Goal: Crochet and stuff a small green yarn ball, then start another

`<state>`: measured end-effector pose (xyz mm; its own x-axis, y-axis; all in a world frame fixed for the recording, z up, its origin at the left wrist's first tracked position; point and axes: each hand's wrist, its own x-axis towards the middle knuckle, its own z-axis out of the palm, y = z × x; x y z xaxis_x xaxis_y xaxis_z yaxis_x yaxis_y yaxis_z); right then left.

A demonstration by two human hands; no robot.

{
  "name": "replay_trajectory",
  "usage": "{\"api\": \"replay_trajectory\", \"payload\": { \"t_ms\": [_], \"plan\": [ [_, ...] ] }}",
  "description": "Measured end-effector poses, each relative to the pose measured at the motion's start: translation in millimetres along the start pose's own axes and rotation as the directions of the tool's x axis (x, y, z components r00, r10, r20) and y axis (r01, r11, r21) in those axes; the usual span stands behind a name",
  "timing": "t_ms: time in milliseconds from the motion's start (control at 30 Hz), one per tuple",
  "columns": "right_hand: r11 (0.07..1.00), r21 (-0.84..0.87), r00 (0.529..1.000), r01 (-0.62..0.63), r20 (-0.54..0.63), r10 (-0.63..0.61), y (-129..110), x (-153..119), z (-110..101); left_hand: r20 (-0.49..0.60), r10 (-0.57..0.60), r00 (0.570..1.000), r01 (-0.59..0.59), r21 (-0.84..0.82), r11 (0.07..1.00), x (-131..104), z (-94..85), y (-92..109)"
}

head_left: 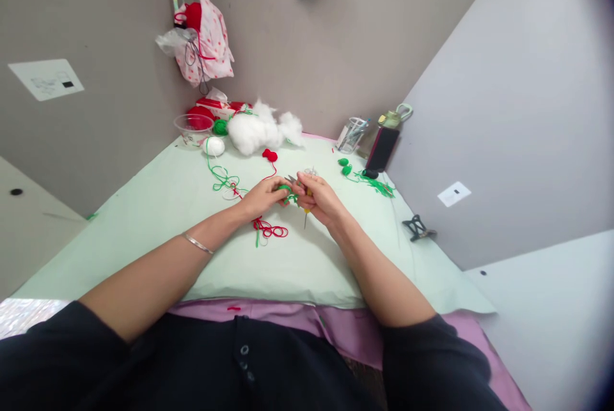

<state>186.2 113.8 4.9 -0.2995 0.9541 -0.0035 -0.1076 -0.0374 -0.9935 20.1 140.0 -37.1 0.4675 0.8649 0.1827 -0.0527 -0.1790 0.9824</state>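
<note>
My left hand pinches a small green yarn piece above the table's middle. My right hand meets it from the right, closed around small scissors whose blades point left at the green piece. A yellow-handled tool with a thin metal shaft, which looks like a crochet hook, sticks out below the same hand. Fingers hide most of the green piece and the scissors' handles. Loose red yarn lies just in front of my left hand, and a small red piece lies behind it.
White stuffing, a clear tub and a white yarn ball stand back left. At right are a pen cup, a phone, green yarn strands and a black claw clip. A bag hangs above.
</note>
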Motion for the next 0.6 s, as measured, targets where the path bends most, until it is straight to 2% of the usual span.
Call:
{"api": "replay_trajectory", "payload": {
  "t_ms": [133,267,433,600],
  "plan": [
    [0.998,0.028,0.998,-0.049,0.031,0.049,5,-5,12,-0.082,0.054,0.995,-0.046,0.103,0.994,3,1.7,-6],
    [0.999,0.013,0.999,-0.047,0.022,0.047,6,-8,18,-0.144,0.103,0.984,-0.079,0.167,0.983,1,1.1,-9],
    [1.000,-0.031,0.999,-0.007,-0.035,0.006,-3,-7,8,-0.151,0.139,0.979,-0.121,0.121,0.985,-4,-0.3,-2],
    [0.978,-0.206,0.997,-0.025,-0.082,0.008,-1,-3,-5,-0.255,0.163,0.953,-0.138,0.115,0.984,-4,-5.2,4]
  ]
}}
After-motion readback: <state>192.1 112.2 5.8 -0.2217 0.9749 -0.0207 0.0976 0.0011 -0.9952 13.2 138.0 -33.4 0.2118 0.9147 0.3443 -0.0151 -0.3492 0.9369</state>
